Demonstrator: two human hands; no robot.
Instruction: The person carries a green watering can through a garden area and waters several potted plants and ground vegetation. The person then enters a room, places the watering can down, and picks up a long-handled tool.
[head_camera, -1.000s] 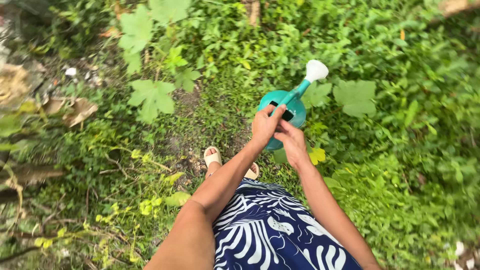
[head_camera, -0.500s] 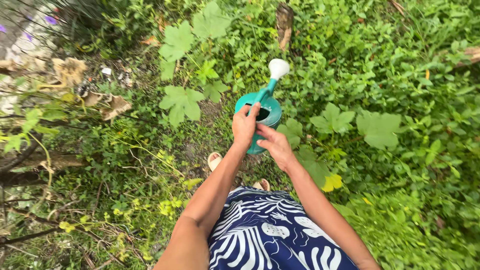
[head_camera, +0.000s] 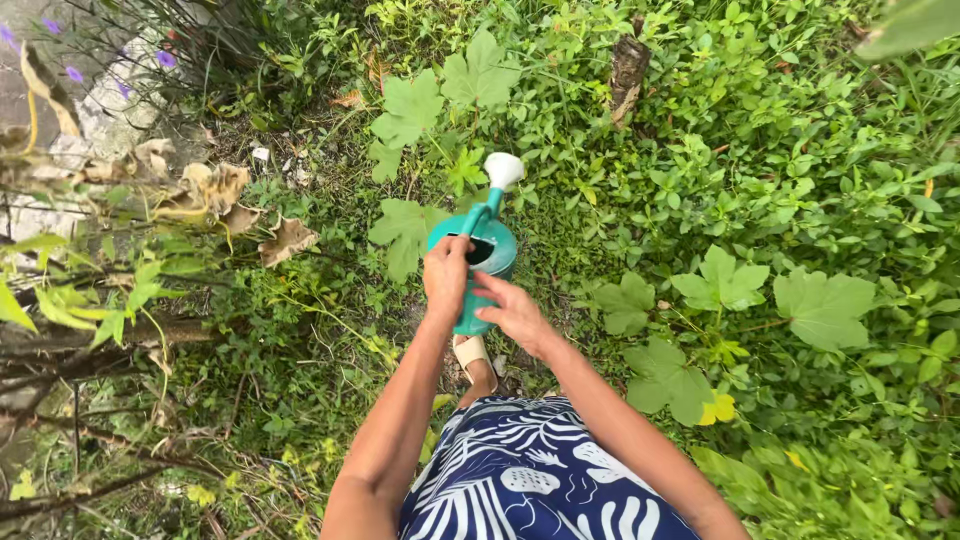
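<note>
Here, left hand (head_camera: 446, 275) closed on the teal watering can (head_camera: 487, 262), right hand (head_camera: 513, 312) flat against its side; best tipped slowly, white rose (head_camera: 503, 169) over the broad leaves (head_camera: 405, 230).

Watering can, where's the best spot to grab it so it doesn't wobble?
Probably the top handle of the teal watering can, reached from above and behind, as the left hand does. The spout with its white rose points away, so the right hand steadies the rear side of the body.
</note>
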